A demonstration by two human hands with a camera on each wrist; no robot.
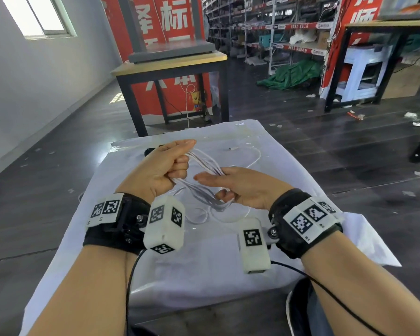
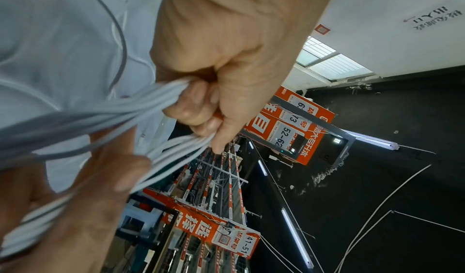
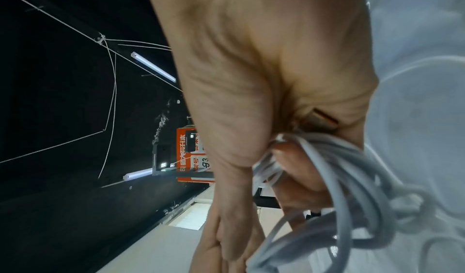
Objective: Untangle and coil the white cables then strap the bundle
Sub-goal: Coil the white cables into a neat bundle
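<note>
A dark plank floor (image 1: 301, 146) strewn with scraps is seen beneath a wooden-topped table (image 1: 170, 65), red banners (image 1: 172, 23), stocked shelving (image 1: 272, 27), a pale wall (image 1: 46, 76) and a bright window (image 1: 34, 15).

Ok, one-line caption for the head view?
Left hand and right hand hold looped white cables above the white-covered table.

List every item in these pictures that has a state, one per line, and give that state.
white cables: partly coiled, loops held between both hands, loose lengths trailing on the table.
left hand: fist closed round the loops.
right hand: fingers extended, thumb pinching the loops.
white sheet: spread over the table.
</note>
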